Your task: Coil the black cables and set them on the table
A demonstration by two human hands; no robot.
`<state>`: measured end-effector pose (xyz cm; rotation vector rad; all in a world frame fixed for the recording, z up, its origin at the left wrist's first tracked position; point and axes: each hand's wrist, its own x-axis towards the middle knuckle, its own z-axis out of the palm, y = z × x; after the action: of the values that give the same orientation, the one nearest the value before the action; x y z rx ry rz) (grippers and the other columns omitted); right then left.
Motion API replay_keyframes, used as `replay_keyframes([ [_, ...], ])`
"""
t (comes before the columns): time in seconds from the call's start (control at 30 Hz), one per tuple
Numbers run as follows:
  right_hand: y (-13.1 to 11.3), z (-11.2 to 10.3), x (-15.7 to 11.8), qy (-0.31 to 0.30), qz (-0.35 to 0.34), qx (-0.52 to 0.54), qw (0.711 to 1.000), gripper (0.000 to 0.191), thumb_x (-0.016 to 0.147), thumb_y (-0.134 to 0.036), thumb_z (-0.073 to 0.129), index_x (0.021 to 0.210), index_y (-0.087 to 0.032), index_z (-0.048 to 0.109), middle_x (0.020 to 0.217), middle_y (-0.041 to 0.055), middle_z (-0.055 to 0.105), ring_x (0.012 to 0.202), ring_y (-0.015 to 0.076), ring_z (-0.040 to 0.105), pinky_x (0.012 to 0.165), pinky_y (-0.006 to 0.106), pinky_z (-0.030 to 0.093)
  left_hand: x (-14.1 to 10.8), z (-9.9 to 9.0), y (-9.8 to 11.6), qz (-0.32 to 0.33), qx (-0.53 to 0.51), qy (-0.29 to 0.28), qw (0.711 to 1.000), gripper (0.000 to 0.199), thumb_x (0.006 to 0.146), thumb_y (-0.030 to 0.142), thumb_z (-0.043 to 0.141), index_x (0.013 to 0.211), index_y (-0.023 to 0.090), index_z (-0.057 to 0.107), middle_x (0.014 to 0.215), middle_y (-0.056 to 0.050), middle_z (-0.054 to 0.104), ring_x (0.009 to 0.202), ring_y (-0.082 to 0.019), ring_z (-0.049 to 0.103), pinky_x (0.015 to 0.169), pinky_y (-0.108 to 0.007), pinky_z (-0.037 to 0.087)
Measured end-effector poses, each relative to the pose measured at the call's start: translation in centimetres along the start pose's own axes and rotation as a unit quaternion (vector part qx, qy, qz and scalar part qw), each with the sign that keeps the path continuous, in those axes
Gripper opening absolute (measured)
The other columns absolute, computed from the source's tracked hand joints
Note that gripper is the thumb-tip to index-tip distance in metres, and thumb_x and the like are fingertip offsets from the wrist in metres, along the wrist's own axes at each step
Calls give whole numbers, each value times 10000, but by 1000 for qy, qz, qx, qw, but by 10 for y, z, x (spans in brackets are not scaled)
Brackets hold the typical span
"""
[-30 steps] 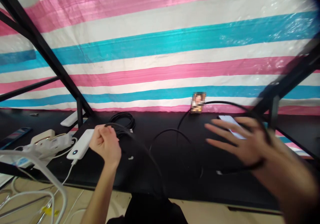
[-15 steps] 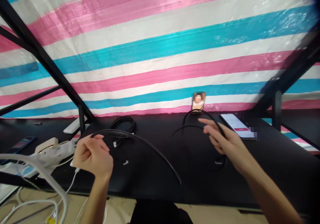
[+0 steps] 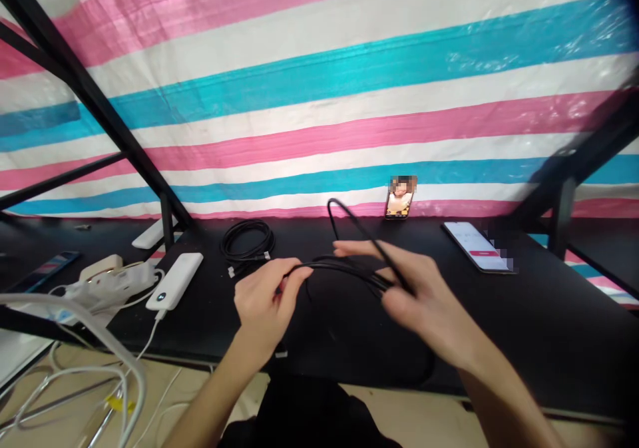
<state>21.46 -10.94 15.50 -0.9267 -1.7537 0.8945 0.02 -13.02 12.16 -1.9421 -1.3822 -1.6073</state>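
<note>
A black cable (image 3: pixel 344 266) runs in several strands between my two hands, above the black tabletop. My left hand (image 3: pixel 269 291) is closed on it, thumb pressed against the fingers. On the other side, my right hand (image 3: pixel 414 295) wraps round the strands, with its index finger stretched out to the left. One loop of the cable rises above my right hand, and another part hangs down below it. The cable's connector end hangs under my left hand. A second black cable (image 3: pixel 247 238), coiled with its plugs showing, lies just behind my left hand.
A white power bank (image 3: pixel 176 281) with a white lead lies at left, beside a white power strip (image 3: pixel 112 285). A lit phone (image 3: pixel 476 247) lies at right. Another phone (image 3: pixel 400 198) leans upright at the back. Black metal frame bars (image 3: pixel 144 175) slant on both sides.
My hands have come together from far apart. My left hand has moved right, uncovering the power bank, and the cable strands are now gathered between both hands.
</note>
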Motion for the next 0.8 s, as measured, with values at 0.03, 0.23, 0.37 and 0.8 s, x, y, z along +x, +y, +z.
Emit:
replay_keyframes([
  [0.03,-8,6,-1,-47,-24,20,998,443,792,-501,630,1126,-215,683,1006,74,696,852,231,668,703,294,554,0,2,5,24,10,-8,1000,97,827,143,592,769,168,666,659,15,712,518,-73,609,552,-170,467],
  [0.23,-8,12,0,-56,-43,-79,994,331,808,-219,651,1132,-279,675,1034,1,708,910,171,670,739,210,534,-12,-1,-4,-19,4,52,998,158,844,90,559,852,203,670,772,18,720,708,-102,666,698,-204,505],
  [0.37,-1,7,-2,-108,-12,-97,989,253,866,-194,562,1059,-240,719,582,-38,660,545,121,623,462,174,463,-24,3,-8,-16,-27,17,999,471,655,283,796,1069,197,588,1177,-111,641,1089,-258,604,940,-410,472],
  [0.8,52,6,22,22,9,-1,1000,282,744,-323,719,993,-191,703,652,-8,639,597,133,600,552,222,492,-23,28,-28,-396,-246,-166,869,435,891,474,414,543,214,442,313,87,298,279,-87,343,383,-229,363],
])
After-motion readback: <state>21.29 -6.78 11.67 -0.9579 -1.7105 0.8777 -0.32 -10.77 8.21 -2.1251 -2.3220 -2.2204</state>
